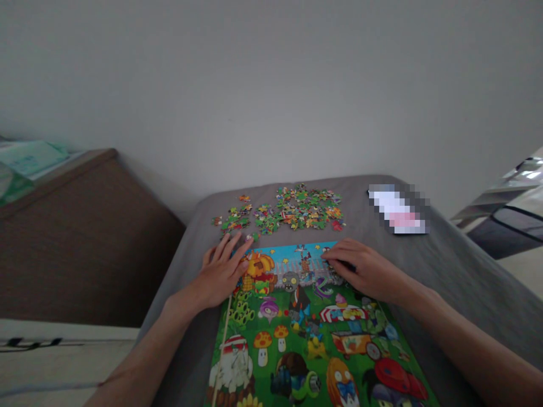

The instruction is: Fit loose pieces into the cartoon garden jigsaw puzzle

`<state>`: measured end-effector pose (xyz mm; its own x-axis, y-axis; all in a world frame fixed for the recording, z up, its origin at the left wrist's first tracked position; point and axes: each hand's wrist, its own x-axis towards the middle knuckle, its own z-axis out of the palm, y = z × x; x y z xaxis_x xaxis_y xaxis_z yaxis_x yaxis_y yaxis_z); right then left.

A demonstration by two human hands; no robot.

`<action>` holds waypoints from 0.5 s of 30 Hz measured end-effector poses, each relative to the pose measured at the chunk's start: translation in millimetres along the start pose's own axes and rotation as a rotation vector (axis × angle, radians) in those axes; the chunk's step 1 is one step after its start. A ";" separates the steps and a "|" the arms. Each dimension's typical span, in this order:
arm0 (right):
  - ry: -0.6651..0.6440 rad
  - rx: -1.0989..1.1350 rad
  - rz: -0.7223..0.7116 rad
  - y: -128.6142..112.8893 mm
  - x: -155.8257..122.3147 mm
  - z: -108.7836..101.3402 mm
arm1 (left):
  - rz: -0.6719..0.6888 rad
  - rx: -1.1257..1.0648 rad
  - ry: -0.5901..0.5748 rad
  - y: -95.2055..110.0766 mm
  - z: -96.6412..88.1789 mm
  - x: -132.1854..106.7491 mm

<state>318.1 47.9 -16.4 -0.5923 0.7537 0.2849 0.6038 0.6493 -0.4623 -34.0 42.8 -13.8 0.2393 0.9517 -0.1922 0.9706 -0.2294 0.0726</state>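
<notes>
A colourful cartoon jigsaw picture (305,333) lies on a grey cloth surface (458,271) in front of me. My left hand (223,271) rests at its upper left corner, fingers stretched out and spread, holding nothing. My right hand (360,268) lies on the upper right part of the picture, fingers extended and pressed flat on it. A heap of loose puzzle pieces (292,210) sits just beyond the picture's far edge, a short way ahead of both hands.
A pixelated flat object (401,210) lies at the far right of the grey surface. A brown piece of furniture (72,237) stands to the left with green packets (25,161) on top. A plain wall rises behind.
</notes>
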 end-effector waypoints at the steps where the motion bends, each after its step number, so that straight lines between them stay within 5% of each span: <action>1: -0.003 0.001 -0.006 -0.7 0.0 -0.2 | -0.005 -0.012 -0.012 -1.0 -1.1 0.0; 8: 0.007 -0.008 -0.044 -3.6 -0.2 -1.6 | -0.046 -0.012 0.006 -12.0 -5.9 -0.6; 15: -0.003 0.026 -0.021 -4.6 0.8 2.9 | -0.148 -0.064 0.226 -15.8 -6.0 13.2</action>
<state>313.3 45.2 -16.5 -0.6063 0.7395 0.2925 0.5771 0.6622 -0.4779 -46.3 60.2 -11.6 0.0767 0.9969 0.0176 0.9892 -0.0783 0.1236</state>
